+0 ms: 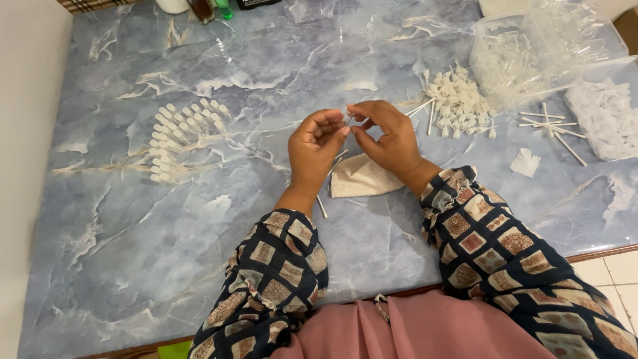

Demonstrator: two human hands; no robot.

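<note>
My left hand (314,147) and my right hand (389,138) meet above the blue marbled table (133,239). Between their fingertips they pinch a small white plastic piece (348,118); its exact shape is hidden by the fingers. A folded beige cloth (362,178) lies just below my hands. Thin white sticks (321,206) rest beside the cloth. To the left, a fan-shaped row of small white capped pieces (179,136) lies on the table. To the right sits a heap of loose white caps (458,103).
Clear plastic containers (538,53) with small transparent parts stand at the back right, and another tub of white bits (608,116) lies at the right edge. Loose sticks (551,126) and a white scrap (526,162) lie nearby. Bottles (206,8) stand at the far edge.
</note>
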